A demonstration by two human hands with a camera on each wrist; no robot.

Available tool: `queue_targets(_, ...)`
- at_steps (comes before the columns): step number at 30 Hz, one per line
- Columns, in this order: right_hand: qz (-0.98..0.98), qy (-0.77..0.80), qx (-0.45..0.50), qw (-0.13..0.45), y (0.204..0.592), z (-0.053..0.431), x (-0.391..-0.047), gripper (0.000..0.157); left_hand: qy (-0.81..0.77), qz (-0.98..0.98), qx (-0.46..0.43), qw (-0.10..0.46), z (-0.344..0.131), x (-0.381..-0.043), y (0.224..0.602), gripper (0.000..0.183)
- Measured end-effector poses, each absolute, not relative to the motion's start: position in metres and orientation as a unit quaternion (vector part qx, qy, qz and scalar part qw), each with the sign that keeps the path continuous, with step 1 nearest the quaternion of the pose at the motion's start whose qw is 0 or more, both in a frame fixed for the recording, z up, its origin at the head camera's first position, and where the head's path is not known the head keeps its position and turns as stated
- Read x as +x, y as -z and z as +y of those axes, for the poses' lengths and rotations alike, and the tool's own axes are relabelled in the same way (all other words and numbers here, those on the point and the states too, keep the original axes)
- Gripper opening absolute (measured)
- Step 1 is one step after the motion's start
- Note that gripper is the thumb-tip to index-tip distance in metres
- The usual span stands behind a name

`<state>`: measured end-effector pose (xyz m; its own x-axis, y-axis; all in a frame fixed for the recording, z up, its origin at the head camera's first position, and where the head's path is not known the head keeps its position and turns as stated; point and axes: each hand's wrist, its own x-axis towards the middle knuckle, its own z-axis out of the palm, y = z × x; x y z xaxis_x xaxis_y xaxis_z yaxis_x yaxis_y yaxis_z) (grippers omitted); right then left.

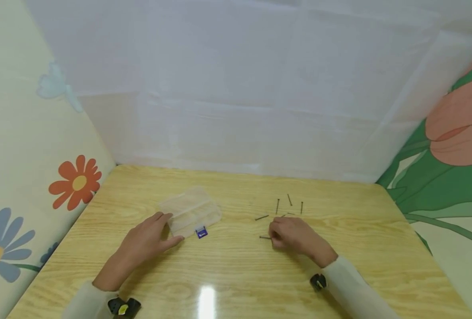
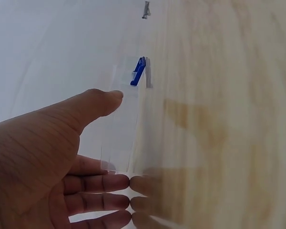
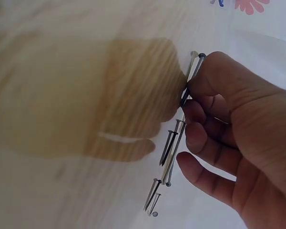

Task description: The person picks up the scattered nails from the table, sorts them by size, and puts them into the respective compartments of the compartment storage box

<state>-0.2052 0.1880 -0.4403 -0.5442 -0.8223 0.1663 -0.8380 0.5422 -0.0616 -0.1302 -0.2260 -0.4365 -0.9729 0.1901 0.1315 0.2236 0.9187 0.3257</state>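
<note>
My left hand (image 1: 150, 237) rests at the left side of a clear plastic case (image 1: 196, 206). Its fingers are fairly straight, with the thumb spread along the near edge. A blue clasp (image 1: 201, 232) stands out at the case's near right side; the left wrist view shows the clasp (image 2: 139, 71) beyond the thumb. On the right, my right hand (image 1: 295, 235) pinches a nail (image 3: 199, 67) between thumb and forefinger, close over the table. The nail's head end (image 1: 263, 237) points left, and the fingers hide the rest.
Several loose nails (image 1: 277, 206) lie on the wood-grain table (image 1: 228, 266) just beyond my right hand, one nail (image 1: 261, 217) a little to the left of them. A white sheet (image 1: 236, 88) hangs behind the table. Flower-patterned panels (image 1: 459, 146) flank both sides.
</note>
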Motion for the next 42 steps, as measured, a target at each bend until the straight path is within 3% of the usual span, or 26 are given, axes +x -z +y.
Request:
queue_targets(20,-0.876,-0.094,0.472,0.021,0.431,0.163,-0.21,0.02,0.245,-0.961,-0.118,0.041,-0.233,-0.136,0.441,0.079)
queue_targets(42,-0.867,-0.106,0.487,-0.023,0.4,0.072,-0.255,0.014,0.258,-0.959,-0.114,0.038,-0.232,-0.14,0.445,0.079)
